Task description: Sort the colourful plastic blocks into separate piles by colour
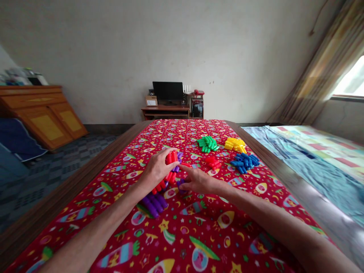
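As seen looking down the length of the table, recorded both hands meeting over coloured pieces, left of the surface's midline, well apart from its left and right edges. Observed left hand curled around red pieces, thumb on the near side, fingers beyond, gap narrow and filled. Judged a steadying hold, probably to keep the pieces from shifting under touch from the other side. Observed right hand angled in from the right edge, index finger stretched out to the left thumb, near a red piece; right thumb lower, beside a small purple piece. Cannot tell pinching from mere contact there. Noted purple pieces lying side by side below the left wrist, nearer the near edge than the red; joints too small to make out. Logged toward the right edge, grouped by colour: green heap farthest from that edge among the far pair, yellow heap beside it, blue heap nearer, small red heap between blue and hands. Probably parted so to keep colours unmixed and within right-hand reach. Noted printed cloth beneath everything, likely useful against rolling.
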Tool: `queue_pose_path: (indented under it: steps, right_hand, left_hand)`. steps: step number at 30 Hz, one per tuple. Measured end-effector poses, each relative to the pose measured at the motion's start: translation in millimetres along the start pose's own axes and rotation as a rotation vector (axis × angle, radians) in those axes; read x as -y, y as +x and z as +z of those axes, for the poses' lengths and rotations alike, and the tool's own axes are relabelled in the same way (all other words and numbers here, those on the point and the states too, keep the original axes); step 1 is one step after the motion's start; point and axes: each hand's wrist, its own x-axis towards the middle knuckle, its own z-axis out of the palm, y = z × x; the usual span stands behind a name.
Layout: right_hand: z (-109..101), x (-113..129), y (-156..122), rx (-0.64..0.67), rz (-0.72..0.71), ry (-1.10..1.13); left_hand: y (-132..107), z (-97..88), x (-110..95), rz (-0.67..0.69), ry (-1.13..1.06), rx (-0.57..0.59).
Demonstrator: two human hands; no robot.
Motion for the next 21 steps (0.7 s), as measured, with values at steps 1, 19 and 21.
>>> queue_pose_path:
  steps: [1, 19, 21]
  right_hand:
    - [-3.2, 1.0, -0.7, -0.024, -0.037, -0.055]
    - [-99.6, -35.4, -16.8, -0.019, 0.201, -0.547]
    - [-102.6, -34.3, -20.2, -0.084, 0.279, -0.672]
  left_hand:
    - [0.9, -0.7, 1.2, -0.027, -0.031, 0.034]
    - [-16.4, 28.2, 8.6, 0.390, 0.102, 0.198]
    - [-15.9, 30.5, 19.4, 0.427, 0.154, 0.200]
